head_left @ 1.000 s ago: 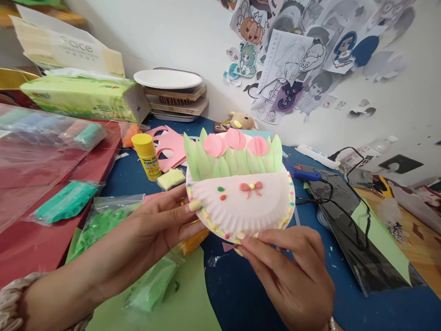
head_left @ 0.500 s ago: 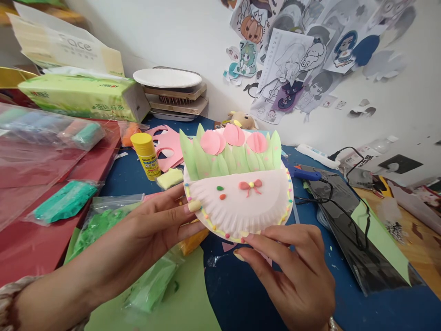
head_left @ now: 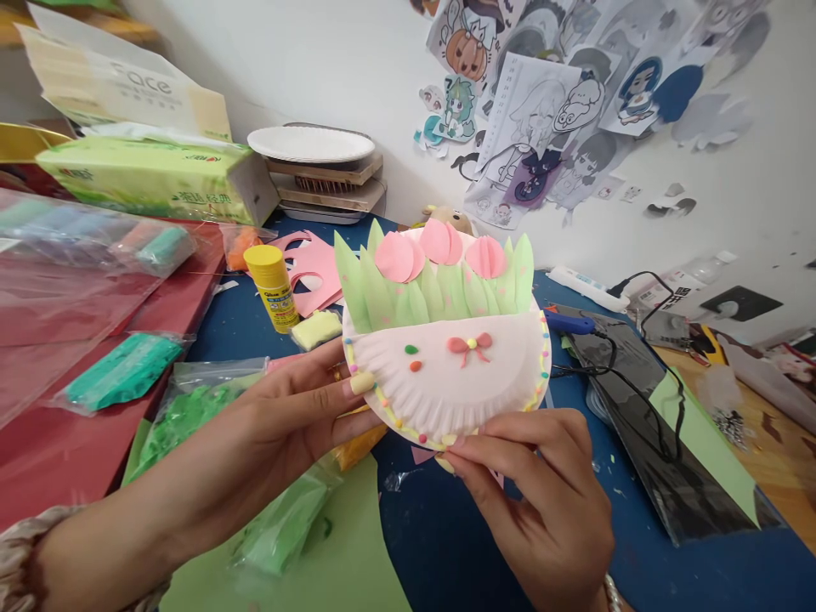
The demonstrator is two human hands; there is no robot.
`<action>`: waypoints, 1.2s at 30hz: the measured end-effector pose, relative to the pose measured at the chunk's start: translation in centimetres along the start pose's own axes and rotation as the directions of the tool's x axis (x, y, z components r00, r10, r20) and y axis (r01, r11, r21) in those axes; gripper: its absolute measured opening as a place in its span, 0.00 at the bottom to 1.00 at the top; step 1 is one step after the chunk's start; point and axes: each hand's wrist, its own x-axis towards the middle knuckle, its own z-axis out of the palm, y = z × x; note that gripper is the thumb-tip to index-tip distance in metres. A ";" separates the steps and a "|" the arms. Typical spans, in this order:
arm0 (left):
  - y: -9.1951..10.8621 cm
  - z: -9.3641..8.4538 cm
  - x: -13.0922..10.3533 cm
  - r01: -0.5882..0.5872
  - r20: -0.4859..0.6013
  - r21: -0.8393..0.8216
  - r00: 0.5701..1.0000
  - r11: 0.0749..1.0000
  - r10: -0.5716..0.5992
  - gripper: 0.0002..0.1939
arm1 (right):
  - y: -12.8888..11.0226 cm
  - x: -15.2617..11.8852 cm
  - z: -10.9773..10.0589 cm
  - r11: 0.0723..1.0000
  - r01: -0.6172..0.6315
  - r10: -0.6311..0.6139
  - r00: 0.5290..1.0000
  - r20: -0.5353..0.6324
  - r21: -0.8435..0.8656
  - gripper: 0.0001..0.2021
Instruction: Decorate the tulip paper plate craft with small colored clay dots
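A white paper-plate basket [head_left: 439, 374] stands upright between my hands, with green paper leaves [head_left: 414, 297] and pink paper tulips [head_left: 400, 255] rising from its pocket. On its front are a pink bow [head_left: 470, 347] with a yellow centre and a green and an orange dot. Coloured dots on a yellow line follow the curved rim. My left hand [head_left: 299, 408] grips the plate's left edge, thumb in front and fingers behind. At the bottom rim, my right hand [head_left: 535, 484] pinches the edge between thumb and fingers.
Behind the plate are a yellow-capped glue stick [head_left: 274, 289], pale yellow clay [head_left: 317, 330] and pink cut paper [head_left: 312, 268]. Bagged green clay [head_left: 184, 416] and green paper [head_left: 319, 552] lie at the left front. A blue-handled tool [head_left: 570, 322] and black cable [head_left: 676, 408] are right.
The plate basket has shifted slightly right and turned a little to face me more. My right hand's fingers have closed in on its bottom rim.
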 end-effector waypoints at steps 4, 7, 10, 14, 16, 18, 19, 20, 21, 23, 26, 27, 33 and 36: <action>0.0 0.0 -0.1 -0.009 -0.002 0.007 1.000 1.000 0.009 0.19 | 0.0 0.1 0.0 1.000 -0.004 0.004 1.000 0.005 0.007 0.05; -0.1 -0.1 -0.1 -0.015 -0.004 0.023 1.000 1.000 0.015 0.18 | -0.1 0.2 0.0 1.000 0.004 -0.004 1.000 0.017 0.001 0.05; -0.1 -0.3 0.1 -0.009 -0.015 0.039 1.000 0.999 0.009 0.17 | 0.1 -0.1 -0.3 1.000 0.015 -0.015 1.000 0.010 -0.016 0.06; 0.0 -0.9 0.6 -0.012 -0.057 0.058 0.998 0.998 0.015 0.12 | 1.2 -0.8 -1.3 0.995 -0.006 0.000 0.998 -0.065 -0.099 0.05; 0.1 -1.2 0.9 -0.017 -0.062 0.045 0.998 0.999 0.020 0.11 | 1.9 -0.8 -1.6 0.988 -0.090 0.065 0.981 -0.185 -0.127 0.04; 0.2 -1.4 0.9 -0.023 -0.062 0.030 0.998 0.999 0.025 0.10 | 2.6 -0.5 -1.7 0.974 -0.203 0.171 0.951 -0.259 -0.101 0.05; 0.2 -1.5 0.9 -0.029 -0.066 0.024 0.997 0.999 0.031 0.11 | 2.9 -0.3 -1.7 0.962 -0.262 0.234 0.935 -0.266 -0.072 0.05; 0.2 -1.5 0.9 -0.034 -0.068 0.022 0.997 0.999 0.036 0.11 | 3.1 -0.1 -1.6 0.947 -0.321 0.301 0.918 -0.260 -0.035 0.05; 0.3 -1.6 0.9 -0.038 -0.072 0.023 0.997 0.999 0.039 0.11 | 3.4 0.1 -1.6 0.924 -0.383 0.373 0.894 -0.248 0.007 0.06; 0.3 -1.6 0.9 -0.040 -0.079 0.030 0.996 0.999 0.042 0.12 | 4.0 0.3 -1.5 0.851 -0.513 0.524 0.826 -0.208 0.108 0.08; 0.2 -1.6 1.0 -0.046 -0.073 0.033 0.996 0.998 0.048 0.10 | 4.6 0.3 -1.3 0.690 -0.672 0.715 0.691 -0.109 0.268 0.14; 0.2 -1.6 1.0 -0.044 -0.071 0.032 0.996 0.998 0.046 0.10 | 4.7 0.3 -1.2 0.636 -0.705 0.755 0.652 -0.064 0.315 0.15; 0.3 -1.4 0.9 -0.006 -0.069 0.018 0.998 1.000 0.007 0.12 | 5.0 0.4 -0.8 0.440 -0.742 0.807 0.574 0.140 0.506 0.16; 0.4 -1.2 0.7 0.011 -0.076 0.012 0.997 1.000 -0.010 0.11 | 5.1 0.3 -0.8 0.444 -0.734 0.785 0.595 0.172 0.515 0.17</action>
